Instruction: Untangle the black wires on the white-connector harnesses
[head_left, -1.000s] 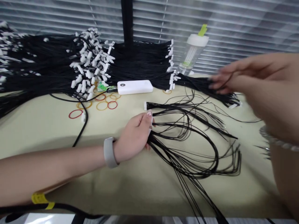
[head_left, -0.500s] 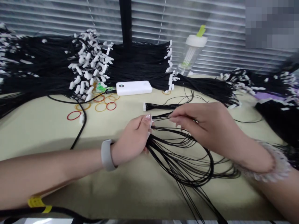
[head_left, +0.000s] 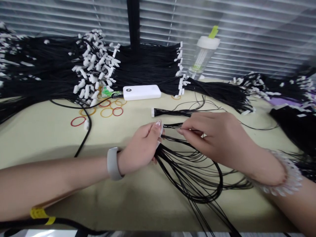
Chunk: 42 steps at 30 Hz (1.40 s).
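Note:
My left hand (head_left: 142, 144), a grey band at its wrist, is closed around white connectors (head_left: 162, 129) of a black wire harness (head_left: 187, 177). Its thin wires fan out to the right and loop down over the table's front. With thumb and index finger pinched, my right hand (head_left: 212, 135) grips a thin black wire (head_left: 175, 128) a short way right of the connector. The wire's tip is too small to make out. Just behind both hands lies another wire bundle (head_left: 170, 113) with a white connector at its left end.
Behind stand piles of black cables (head_left: 148, 65) with white ends. A white power bank (head_left: 142, 92) lies before them, beside rubber bands (head_left: 106, 112). A clear bottle (head_left: 203, 56) stands by the blinds. More cables (head_left: 293, 128) lie at right. A thick black cord (head_left: 69, 224) crosses the front edge.
My right hand has shifted slightly down and to the right, its fingers still pinched. My left hand has barely moved and keeps its hold on the connectors.

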{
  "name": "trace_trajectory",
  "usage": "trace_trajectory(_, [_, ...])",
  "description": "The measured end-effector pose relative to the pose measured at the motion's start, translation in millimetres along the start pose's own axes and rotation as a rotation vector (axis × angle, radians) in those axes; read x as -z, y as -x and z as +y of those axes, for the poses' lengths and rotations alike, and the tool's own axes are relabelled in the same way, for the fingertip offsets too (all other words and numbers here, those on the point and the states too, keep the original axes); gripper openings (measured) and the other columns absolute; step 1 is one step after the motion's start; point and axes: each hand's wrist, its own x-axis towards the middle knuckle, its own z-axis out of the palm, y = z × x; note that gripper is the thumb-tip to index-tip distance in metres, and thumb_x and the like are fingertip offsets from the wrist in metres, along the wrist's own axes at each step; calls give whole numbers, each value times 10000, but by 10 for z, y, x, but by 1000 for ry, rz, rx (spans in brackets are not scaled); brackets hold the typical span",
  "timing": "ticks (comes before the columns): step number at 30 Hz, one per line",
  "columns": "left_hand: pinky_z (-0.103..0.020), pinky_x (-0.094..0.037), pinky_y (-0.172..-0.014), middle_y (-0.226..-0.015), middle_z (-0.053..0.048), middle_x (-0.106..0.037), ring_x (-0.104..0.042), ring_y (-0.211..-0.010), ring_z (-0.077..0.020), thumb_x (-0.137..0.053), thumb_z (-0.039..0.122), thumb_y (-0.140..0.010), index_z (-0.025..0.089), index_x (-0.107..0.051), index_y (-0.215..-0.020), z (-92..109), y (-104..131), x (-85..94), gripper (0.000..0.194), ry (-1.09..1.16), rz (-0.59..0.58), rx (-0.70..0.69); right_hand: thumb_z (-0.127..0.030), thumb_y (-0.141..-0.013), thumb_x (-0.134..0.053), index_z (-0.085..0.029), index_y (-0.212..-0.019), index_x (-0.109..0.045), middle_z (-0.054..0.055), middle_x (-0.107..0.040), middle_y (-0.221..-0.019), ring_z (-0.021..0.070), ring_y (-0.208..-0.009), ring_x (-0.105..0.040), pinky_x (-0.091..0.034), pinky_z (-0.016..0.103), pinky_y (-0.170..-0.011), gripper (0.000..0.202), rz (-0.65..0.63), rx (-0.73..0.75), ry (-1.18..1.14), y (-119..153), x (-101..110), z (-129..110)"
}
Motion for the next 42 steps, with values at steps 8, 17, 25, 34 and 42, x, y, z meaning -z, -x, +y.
trace_trajectory(8, [-138,-361,-273,-543,52,-388,-378,-328,-31,-303,507,-828,175,-433,-680,-11,-5,-2,386,3,-2,-4,-186,-780,-496,-164,-686,-565,-11,-531,-603,74,-550,-457,-326,208,-527,119,-20,6,-34,2,8,-14])
trace_trajectory(17, [-138,-352,-273,-532,50,-394,-378,-335,-37,-315,506,-824,174,-438,-677,5,-11,0,384,-5,-16,3,-224,-819,-445,-168,-721,-588,-3,-515,-619,84,-571,-440,-299,217,-538,182,-47,46,126,18,-36,30])
trace_trajectory(25, [-150,-342,-291,-484,57,-379,-390,-324,-48,-320,481,-834,170,-431,-643,-34,3,-1,382,-35,-59,-30,-127,-777,-458,-168,-671,-542,-9,-465,-608,96,-561,-371,-216,246,-507,141,-50,179,257,47,-122,-8])
trace_trajectory(34, [-183,-359,-369,-505,46,-412,-403,-359,-63,-283,450,-853,168,-458,-653,-12,18,-2,387,-182,-70,-101,-107,-760,-456,-163,-623,-510,-12,-435,-587,95,-540,-343,-200,256,-502,158,-33,182,234,39,-159,-37])
trace_trajectory(42, [-206,-381,-467,-542,31,-442,-445,-460,-91,-260,430,-864,178,-416,-631,-11,17,2,377,-276,-66,-180,-118,-772,-449,-171,-625,-500,-10,-446,-592,105,-546,-363,-218,261,-508,165,-38,190,256,42,-164,-52])
